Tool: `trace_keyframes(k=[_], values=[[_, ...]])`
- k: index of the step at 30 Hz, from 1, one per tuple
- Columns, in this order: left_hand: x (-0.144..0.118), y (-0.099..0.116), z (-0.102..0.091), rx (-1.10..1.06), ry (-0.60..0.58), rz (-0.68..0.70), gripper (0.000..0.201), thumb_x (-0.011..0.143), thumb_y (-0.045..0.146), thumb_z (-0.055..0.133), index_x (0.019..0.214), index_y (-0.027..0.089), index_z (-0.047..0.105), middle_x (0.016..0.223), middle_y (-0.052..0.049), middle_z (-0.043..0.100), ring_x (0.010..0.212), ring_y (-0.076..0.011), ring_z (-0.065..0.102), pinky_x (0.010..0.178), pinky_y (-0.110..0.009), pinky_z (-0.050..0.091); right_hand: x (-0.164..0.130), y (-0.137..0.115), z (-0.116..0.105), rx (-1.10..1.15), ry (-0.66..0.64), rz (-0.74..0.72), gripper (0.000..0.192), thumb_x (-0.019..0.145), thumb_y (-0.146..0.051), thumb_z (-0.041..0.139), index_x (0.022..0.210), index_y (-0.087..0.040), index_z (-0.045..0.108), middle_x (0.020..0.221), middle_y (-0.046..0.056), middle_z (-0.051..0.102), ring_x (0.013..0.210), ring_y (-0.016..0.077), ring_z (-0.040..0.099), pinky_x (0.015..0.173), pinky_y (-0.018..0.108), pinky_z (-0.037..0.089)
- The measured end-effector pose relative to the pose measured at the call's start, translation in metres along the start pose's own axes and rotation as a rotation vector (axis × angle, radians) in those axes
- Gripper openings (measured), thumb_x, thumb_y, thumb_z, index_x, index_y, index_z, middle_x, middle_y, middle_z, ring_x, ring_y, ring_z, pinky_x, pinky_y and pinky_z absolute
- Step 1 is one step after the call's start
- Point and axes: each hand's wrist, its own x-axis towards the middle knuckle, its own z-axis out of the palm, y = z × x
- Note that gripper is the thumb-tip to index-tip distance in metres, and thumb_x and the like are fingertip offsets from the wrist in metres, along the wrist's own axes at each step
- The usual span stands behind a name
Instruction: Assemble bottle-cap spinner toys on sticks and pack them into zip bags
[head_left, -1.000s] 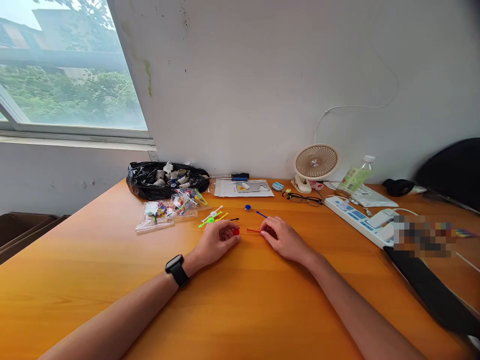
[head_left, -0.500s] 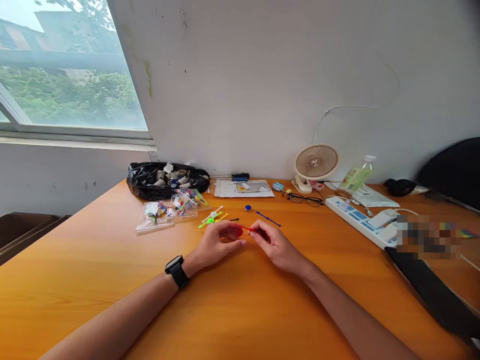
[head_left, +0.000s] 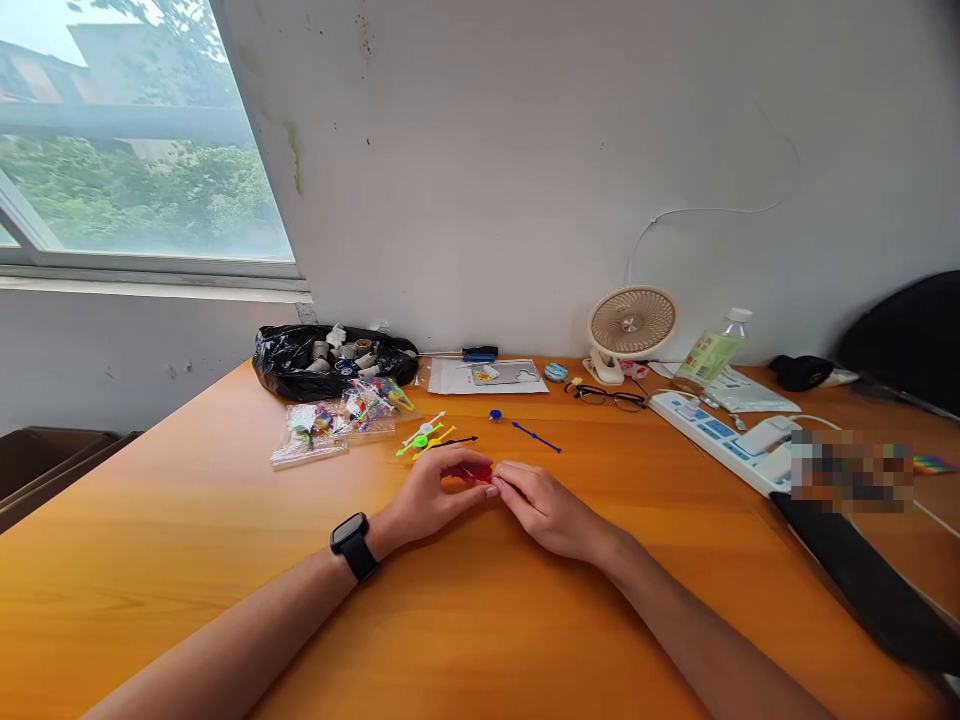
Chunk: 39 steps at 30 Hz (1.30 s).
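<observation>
My left hand (head_left: 435, 492), with a black watch on the wrist, rests on the orange table (head_left: 480, 620) and pinches a small red plastic piece (head_left: 484, 472). My right hand (head_left: 544, 505) meets it from the right, fingertips closed on the same red piece, whose thin stick is mostly hidden between the fingers. Just beyond the hands lie a blue stick (head_left: 536, 437), a blue round cap (head_left: 495, 415), a black stick (head_left: 459, 441) and green, yellow and white pieces (head_left: 424, 437).
Clear bags of coloured parts (head_left: 334, 425) and a black plastic bag (head_left: 330, 358) sit at the back left. A small fan (head_left: 631, 328), glasses (head_left: 609, 398), a bottle (head_left: 711, 355), a power strip (head_left: 720, 437) and a screwdriver (head_left: 472, 353) line the wall side.
My right hand brought the red stick leftward to the red piece in my left hand; both hands now touch and have drawn slightly nearer to me.
</observation>
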Motion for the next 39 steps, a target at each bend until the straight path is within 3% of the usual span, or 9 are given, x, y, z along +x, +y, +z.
trace_keyframes(k=[6,14,17,21,24,28,34,36,39], values=[[0.002,0.003,-0.001,0.114,0.03,0.072,0.023,0.096,0.038,0.072,0.107,0.018,0.078,0.103,-0.008,0.076,0.091,-0.0184,0.07,0.08,-0.029,0.057,-0.001,0.008,0.002,-0.088,0.032,0.022,0.025,0.107,-0.03,0.044,0.088,-0.022,0.057,0.086,0.003,0.064,0.079,0.0187,0.058,0.073,0.03,0.043],[0.001,-0.004,-0.001,0.119,-0.045,0.049,0.024,0.102,0.036,0.061,0.114,0.019,0.074,0.107,-0.008,0.074,0.094,-0.0188,0.069,0.084,-0.03,0.056,-0.001,0.017,-0.001,-0.044,0.083,0.108,0.018,0.105,-0.036,0.05,0.099,-0.024,0.061,0.076,-0.002,0.062,0.065,0.0152,0.053,0.061,0.027,0.04],[0.0,-0.005,0.0,0.175,-0.072,0.036,0.022,0.103,0.034,0.059,0.114,0.02,0.072,0.108,-0.007,0.074,0.097,-0.0191,0.069,0.088,-0.031,0.056,0.002,0.034,-0.011,-0.115,0.221,0.119,0.021,0.106,-0.037,0.048,0.107,-0.024,0.064,0.084,0.0,0.065,0.072,0.0172,0.059,0.068,0.029,0.045],[-0.002,0.001,0.001,0.225,-0.151,0.042,0.019,0.103,0.031,0.058,0.112,0.021,0.071,0.109,-0.006,0.075,0.099,-0.0189,0.069,0.089,-0.03,0.055,0.002,0.07,-0.026,-0.375,0.42,0.205,0.018,0.097,-0.027,0.059,0.111,-0.021,0.068,0.107,0.008,0.068,0.098,0.0248,0.064,0.087,0.036,0.05],[-0.004,0.007,0.004,0.246,-0.22,0.048,0.019,0.104,0.032,0.057,0.114,0.022,0.07,0.108,-0.004,0.075,0.095,-0.0175,0.069,0.084,-0.028,0.054,0.001,0.087,-0.03,-0.415,0.411,0.281,0.02,0.096,-0.024,0.059,0.111,-0.021,0.071,0.106,0.009,0.069,0.098,0.0254,0.066,0.086,0.037,0.051],[-0.005,0.012,0.002,0.401,-0.237,0.111,0.022,0.107,0.033,0.05,0.112,0.022,0.069,0.104,-0.005,0.074,0.095,-0.0188,0.067,0.085,-0.032,0.053,0.002,0.087,-0.028,-0.391,0.378,0.268,0.024,0.097,-0.019,0.055,0.112,-0.022,0.073,0.103,0.008,0.07,0.094,0.0238,0.068,0.081,0.035,0.053],[0.002,0.004,-0.006,0.668,-0.036,0.239,0.021,0.106,0.03,0.051,0.111,0.023,0.071,0.119,-0.008,0.072,0.111,-0.0249,0.061,0.097,-0.042,0.05,0.003,0.078,-0.026,-0.408,0.329,0.186,0.025,0.096,-0.013,0.05,0.102,-0.021,0.074,0.105,0.009,0.071,0.101,0.0248,0.067,0.088,0.037,0.053],[0.002,0.006,-0.007,0.704,0.022,0.25,0.022,0.106,0.03,0.051,0.107,0.022,0.071,0.111,-0.009,0.072,0.104,-0.0245,0.062,0.092,-0.041,0.051,0.004,0.077,-0.026,-0.429,0.33,0.187,0.024,0.096,-0.016,0.052,0.105,-0.02,0.074,0.107,0.01,0.071,0.104,0.0265,0.066,0.092,0.039,0.053],[-0.001,0.013,-0.006,0.726,-0.083,0.289,0.028,0.106,0.035,0.05,0.093,0.02,0.07,0.091,-0.007,0.071,0.088,-0.0225,0.063,0.081,-0.038,0.05,0.004,0.079,-0.024,-0.467,0.322,0.182,0.027,0.098,-0.022,0.054,0.117,-0.019,0.073,0.117,0.012,0.071,0.111,0.0292,0.062,0.099,0.045,0.052]])
